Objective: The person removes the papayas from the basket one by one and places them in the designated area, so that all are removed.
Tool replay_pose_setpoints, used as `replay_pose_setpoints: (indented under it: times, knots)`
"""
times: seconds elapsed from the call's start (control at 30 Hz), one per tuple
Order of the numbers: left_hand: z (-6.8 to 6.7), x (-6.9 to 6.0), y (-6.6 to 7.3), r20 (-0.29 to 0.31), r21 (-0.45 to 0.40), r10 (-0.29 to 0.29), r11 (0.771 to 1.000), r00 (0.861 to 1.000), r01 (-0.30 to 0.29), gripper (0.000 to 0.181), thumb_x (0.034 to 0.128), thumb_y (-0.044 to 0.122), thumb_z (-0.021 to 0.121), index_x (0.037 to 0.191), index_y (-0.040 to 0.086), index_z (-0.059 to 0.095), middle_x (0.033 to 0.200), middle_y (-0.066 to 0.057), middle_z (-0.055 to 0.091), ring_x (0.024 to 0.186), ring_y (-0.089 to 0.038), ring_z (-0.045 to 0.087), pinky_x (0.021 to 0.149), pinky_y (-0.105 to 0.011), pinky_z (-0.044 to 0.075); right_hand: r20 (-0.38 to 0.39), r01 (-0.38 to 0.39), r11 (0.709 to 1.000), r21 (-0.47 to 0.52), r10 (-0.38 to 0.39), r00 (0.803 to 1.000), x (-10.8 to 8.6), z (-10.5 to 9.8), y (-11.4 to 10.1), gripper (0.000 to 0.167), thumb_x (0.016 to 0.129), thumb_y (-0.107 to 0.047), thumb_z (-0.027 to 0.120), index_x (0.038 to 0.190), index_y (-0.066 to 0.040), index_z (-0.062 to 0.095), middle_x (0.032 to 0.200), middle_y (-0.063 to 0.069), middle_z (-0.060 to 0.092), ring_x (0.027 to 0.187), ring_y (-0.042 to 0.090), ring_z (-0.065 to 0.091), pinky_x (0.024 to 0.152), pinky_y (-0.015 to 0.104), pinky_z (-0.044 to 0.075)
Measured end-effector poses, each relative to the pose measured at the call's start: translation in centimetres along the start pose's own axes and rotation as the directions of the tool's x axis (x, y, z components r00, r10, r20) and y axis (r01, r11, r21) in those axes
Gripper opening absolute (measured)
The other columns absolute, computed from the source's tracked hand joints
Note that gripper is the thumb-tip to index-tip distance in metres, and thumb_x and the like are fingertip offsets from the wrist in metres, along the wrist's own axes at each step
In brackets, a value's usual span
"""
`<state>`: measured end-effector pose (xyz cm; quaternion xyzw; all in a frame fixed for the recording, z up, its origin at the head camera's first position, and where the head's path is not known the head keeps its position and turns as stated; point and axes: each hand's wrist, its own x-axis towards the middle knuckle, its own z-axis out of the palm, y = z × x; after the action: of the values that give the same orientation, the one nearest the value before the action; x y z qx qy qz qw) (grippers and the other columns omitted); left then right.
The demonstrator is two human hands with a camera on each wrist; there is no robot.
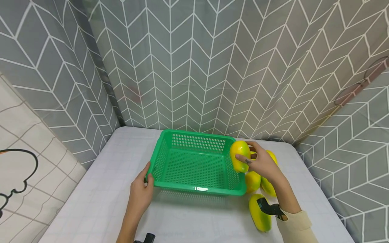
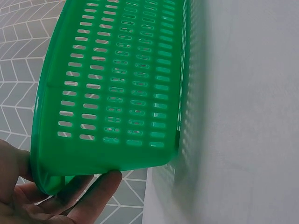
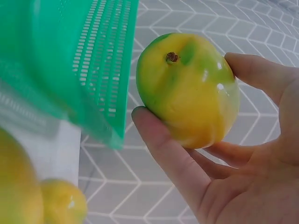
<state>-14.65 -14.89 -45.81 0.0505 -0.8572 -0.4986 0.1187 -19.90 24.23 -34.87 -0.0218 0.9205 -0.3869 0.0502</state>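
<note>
A green plastic basket with slotted walls stands on the white table, nothing inside it. My left hand grips its left rim near the front corner, thumb on one side and fingers beneath in the left wrist view, where the basket's slotted wall fills the middle. By the right rim, my right hand holds a glossy yellow-green mango between thumb and fingers. The right wrist view shows this mango raised beside the basket wall, its brown stem end facing the camera.
Several more yellow-green mangoes lie right of the basket, among them one near mango and one mango against the basket's corner. The white table ends at a grey patterned curtain behind and at the sides.
</note>
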Motion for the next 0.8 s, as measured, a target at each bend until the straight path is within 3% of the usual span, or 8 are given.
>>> replay_pose_setpoints:
  times: [0.13, 0.33, 0.53, 0.8]
  knots:
    - [0.0, 0.0, 0.0, 0.005, 0.001, -0.004, 1.0, 1.0, 0.004, 0.051, 0.1105, 0.009, 0.043, 0.16, -0.001, 0.042, 0.162, -0.026, 0.048, 0.134, -0.036, 0.06, 0.085, -0.038, 0.056, -0.007, -0.027, 1.0, -0.007, 0.027, 1.0, -0.9, -0.6, 1.3, 0.091, 0.098, -0.051, 0.072, 0.165, -0.006, 0.029, 0.161, 0.029, 0.043, 0.135, 0.047, 0.056, 0.091, 0.043, 0.063]
    - [0.0, 0.1, 0.0, 0.011, 0.006, -0.009, 1.0, 1.0, 0.008, 0.052, 0.1109, 0.01, 0.041, 0.161, -0.001, 0.04, 0.163, -0.025, 0.046, 0.143, -0.039, 0.055, 0.094, -0.046, 0.057, -0.032, -0.076, 0.996, -0.049, 0.075, 0.997, -2.4, -1.7, 3.2, 0.091, 0.101, -0.051, 0.068, 0.166, -0.003, 0.026, 0.161, 0.032, 0.042, 0.138, 0.052, 0.052, 0.104, 0.06, 0.056]
    - [0.1, 0.1, 0.0, 0.004, 0.007, -0.01, 1.0, 1.0, 0.01, 0.051, 0.1109, 0.011, 0.042, 0.161, -0.001, 0.041, 0.163, -0.025, 0.047, 0.138, -0.035, 0.058, 0.089, -0.042, 0.057, -0.055, -0.104, 0.995, -0.008, 0.104, 0.993, -4.1, -2.6, 4.9, 0.094, 0.101, -0.05, 0.068, 0.167, -0.001, 0.022, 0.161, 0.033, 0.04, 0.138, 0.053, 0.053, 0.094, 0.045, 0.062]
    - [0.1, 0.1, 0.0, 0.006, 0.016, -0.013, 1.0, 1.0, 0.013, 0.051, 0.1111, 0.011, 0.042, 0.161, 0.0, 0.041, 0.162, -0.024, 0.048, 0.136, -0.035, 0.06, 0.089, -0.042, 0.057, -0.065, -0.138, 0.99, -0.019, 0.136, 0.989, -5.4, -3.6, 7.3, 0.092, 0.102, -0.049, 0.067, 0.166, 0.001, 0.023, 0.159, 0.035, 0.041, 0.137, 0.054, 0.054, 0.091, 0.042, 0.064]
